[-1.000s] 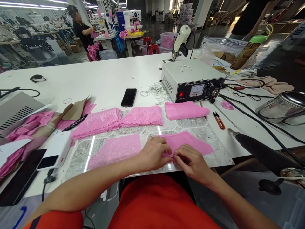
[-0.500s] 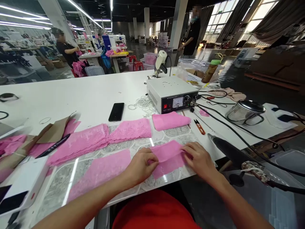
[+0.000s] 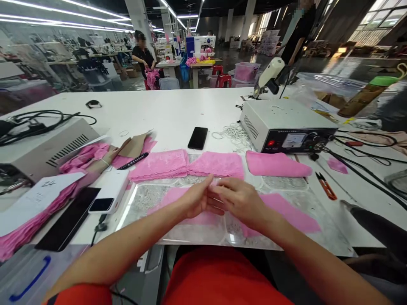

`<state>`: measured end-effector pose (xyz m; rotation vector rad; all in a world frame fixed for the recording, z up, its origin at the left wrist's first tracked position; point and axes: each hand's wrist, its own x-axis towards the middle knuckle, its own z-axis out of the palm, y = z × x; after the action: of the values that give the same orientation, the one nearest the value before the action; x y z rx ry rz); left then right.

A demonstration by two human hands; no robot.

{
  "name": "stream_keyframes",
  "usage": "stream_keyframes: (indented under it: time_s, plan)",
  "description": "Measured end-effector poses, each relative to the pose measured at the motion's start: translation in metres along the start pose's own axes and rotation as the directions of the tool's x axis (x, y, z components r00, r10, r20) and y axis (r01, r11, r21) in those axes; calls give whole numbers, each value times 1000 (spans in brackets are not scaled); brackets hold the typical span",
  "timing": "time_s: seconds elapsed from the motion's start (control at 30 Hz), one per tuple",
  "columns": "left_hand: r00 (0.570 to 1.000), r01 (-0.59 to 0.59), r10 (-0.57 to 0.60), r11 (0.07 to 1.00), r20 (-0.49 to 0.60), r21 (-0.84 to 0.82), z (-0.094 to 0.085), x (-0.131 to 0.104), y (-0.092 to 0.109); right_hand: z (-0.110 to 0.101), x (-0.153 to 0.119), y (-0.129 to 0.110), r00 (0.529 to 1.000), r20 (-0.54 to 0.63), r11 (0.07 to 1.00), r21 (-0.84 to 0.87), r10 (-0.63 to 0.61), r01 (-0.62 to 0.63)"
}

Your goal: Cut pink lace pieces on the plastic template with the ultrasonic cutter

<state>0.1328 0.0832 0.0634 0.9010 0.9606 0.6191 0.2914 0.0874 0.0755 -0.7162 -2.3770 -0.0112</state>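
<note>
My left hand (image 3: 201, 200) and my right hand (image 3: 243, 199) meet over the grey marble-patterned mat (image 3: 187, 235). The left thumb points up and its fingers stretch out. The right fingers reach across the left ones and partly hide them; I see no fabric gripped in either hand. Below the hands lie a flat pink fabric piece (image 3: 171, 199) on the left and another pink piece (image 3: 286, 212) on the right. Behind them are a stack of pink lace pieces (image 3: 160, 164), a second lace stack (image 3: 219, 164) and a folded pink piece (image 3: 276, 164).
A black phone (image 3: 197, 138) lies behind the stacks. The grey control box (image 3: 286, 123) with cables stands at right, near orange thread snips (image 3: 326, 185) and a black hand tool (image 3: 372, 224). At left are a white power bank (image 3: 111, 192) and a pen (image 3: 133, 161). Two people are beyond the table.
My hands have left the pink piece at right and come together. That piece now lies spread on the mat. The view has turned left, showing more of the table's left side.
</note>
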Motion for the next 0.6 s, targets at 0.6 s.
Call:
stream_keyframes:
  time_s: [0.6]
  plan:
    - [953,-31,143,924,-268,381,-49,-55,-22,6,-28,20,666,522,793,-34,533,-609]
